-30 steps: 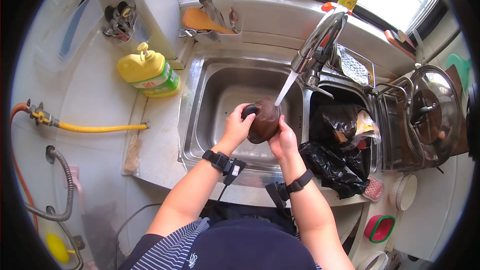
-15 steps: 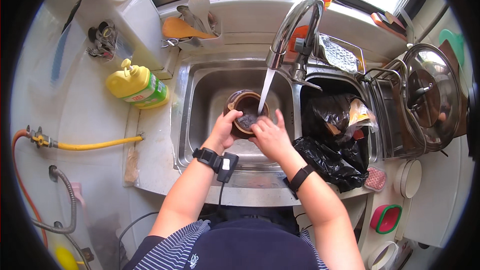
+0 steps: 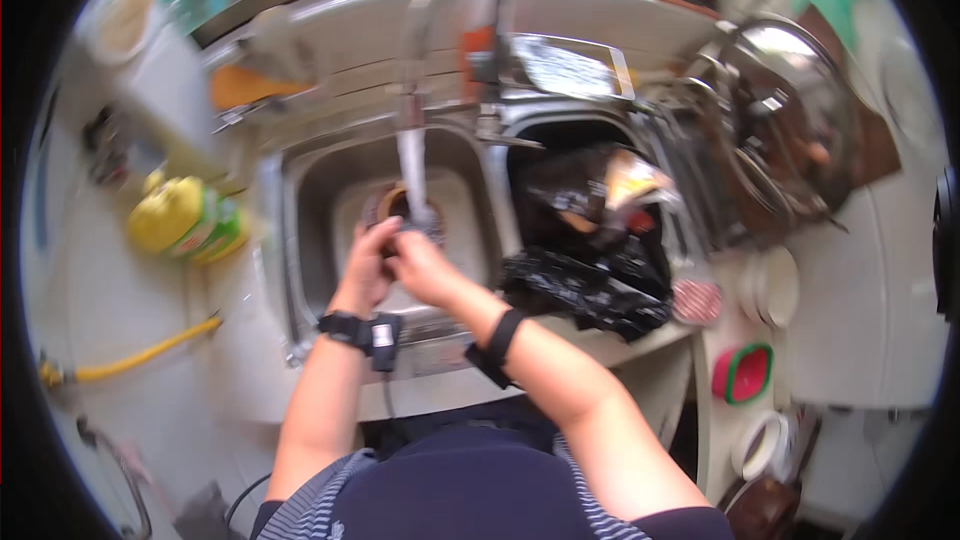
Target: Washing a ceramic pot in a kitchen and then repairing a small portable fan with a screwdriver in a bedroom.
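Observation:
Over the left sink basin (image 3: 313, 190), a small round brown pot (image 3: 392, 204) with a lighter rim is partly hidden by my hands and falling water. My left hand (image 3: 365, 265) is closed on its near left side, thumb and fingers blurred. Close beside it, my right hand (image 3: 428, 268) has its fingers curled in at the pot's near edge; the fingertips are hidden. A stream of water (image 3: 411, 165) runs from the chrome faucet (image 3: 413, 60) down to the pot.
Black plastic bags (image 3: 590, 285) fill the right basin and hang over its front edge. A yellow soap bottle (image 3: 185, 220) stands left of the sink. At the right is a dish rack with a glass lid (image 3: 790, 120). A pink sponge (image 3: 697, 302) lies near the front edge.
The whole view has shifted and blurred, so the sink sits farther left. My hands have drawn closer together at the pot's near side, and my right fingers are now more curled.

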Demonstrator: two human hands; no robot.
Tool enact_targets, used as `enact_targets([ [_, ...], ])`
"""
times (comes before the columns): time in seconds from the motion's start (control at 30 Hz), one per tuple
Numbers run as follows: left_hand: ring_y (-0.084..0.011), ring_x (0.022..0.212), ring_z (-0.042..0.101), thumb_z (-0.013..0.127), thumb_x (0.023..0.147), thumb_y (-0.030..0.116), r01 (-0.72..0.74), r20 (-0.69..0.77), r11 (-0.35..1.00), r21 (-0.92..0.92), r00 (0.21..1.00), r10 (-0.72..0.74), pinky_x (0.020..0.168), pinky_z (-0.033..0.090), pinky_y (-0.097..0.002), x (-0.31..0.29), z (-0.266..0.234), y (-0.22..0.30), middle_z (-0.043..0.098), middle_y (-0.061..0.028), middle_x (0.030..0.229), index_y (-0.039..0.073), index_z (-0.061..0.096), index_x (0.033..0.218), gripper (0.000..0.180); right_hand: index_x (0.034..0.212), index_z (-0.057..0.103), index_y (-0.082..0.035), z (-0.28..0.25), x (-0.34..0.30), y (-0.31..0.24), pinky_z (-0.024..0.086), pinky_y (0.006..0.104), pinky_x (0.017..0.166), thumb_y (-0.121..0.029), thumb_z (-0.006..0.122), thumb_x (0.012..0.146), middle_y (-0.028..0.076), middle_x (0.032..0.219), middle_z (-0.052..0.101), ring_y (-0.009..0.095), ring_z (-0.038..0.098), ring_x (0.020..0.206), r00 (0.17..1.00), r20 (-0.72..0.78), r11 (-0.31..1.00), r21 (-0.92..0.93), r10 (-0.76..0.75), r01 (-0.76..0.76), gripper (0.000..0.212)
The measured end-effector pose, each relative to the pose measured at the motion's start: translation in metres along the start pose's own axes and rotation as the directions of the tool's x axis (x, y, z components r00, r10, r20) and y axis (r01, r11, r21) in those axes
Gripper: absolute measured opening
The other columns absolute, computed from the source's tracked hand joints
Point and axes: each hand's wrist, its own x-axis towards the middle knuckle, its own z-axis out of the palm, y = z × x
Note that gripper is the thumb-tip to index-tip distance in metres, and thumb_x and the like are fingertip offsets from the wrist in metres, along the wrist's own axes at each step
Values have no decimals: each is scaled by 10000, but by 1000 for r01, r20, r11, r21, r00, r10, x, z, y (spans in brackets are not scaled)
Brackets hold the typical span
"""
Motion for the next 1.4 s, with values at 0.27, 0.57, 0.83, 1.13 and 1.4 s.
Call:
enact_targets([
  [0.27,-298,1051,530,514,796,304,275,108,942,-194,960,-258,902,419,-492,12,13,-17,553,-140,1139,38,475,1181,469,1082,519,35,-77,-34,-74,435,404,800,-103,655,698,167,977,571,333,540,923,953,-260,792,-609,-153,-39,430],
  [0.57,-343,1149,448,556,771,354,377,29,910,-172,925,-378,958,332,-559,32,15,-8,489,-143,1230,123,459,1224,518,1097,566,-26,-350,-299,47,414,407,892,-287,774,611,187,1083,587,322,561,996,95,-979,175,-63,182,-983,589],
  [0.83,-235,946,578,609,762,261,222,-123,943,247,973,-197,788,482,-459,26,22,2,571,-63,1039,119,504,1076,361,1015,603,-40,-364,-313,81,452,359,684,-145,764,629,54,932,627,203,580,833,-92,-765,322,373,637,-870,431],
  [1.13,-272,988,588,589,810,264,165,-70,985,59,984,-161,858,474,-488,-6,12,27,577,-105,1104,78,492,1155,404,1151,502,-44,-258,-162,-142,506,330,773,-72,596,819,88,1079,572,188,589,925,471,-841,959,279,268,-46,347],
  [1.4,-161,917,594,608,822,332,-92,-26,987,132,995,97,680,523,-359,-1,9,-2,587,-17,1000,136,467,1176,429,1108,594,-66,-36,-14,-23,468,320,825,31,528,799,170,1062,608,228,596,996,892,-445,993,-40,80,-109,331],
])
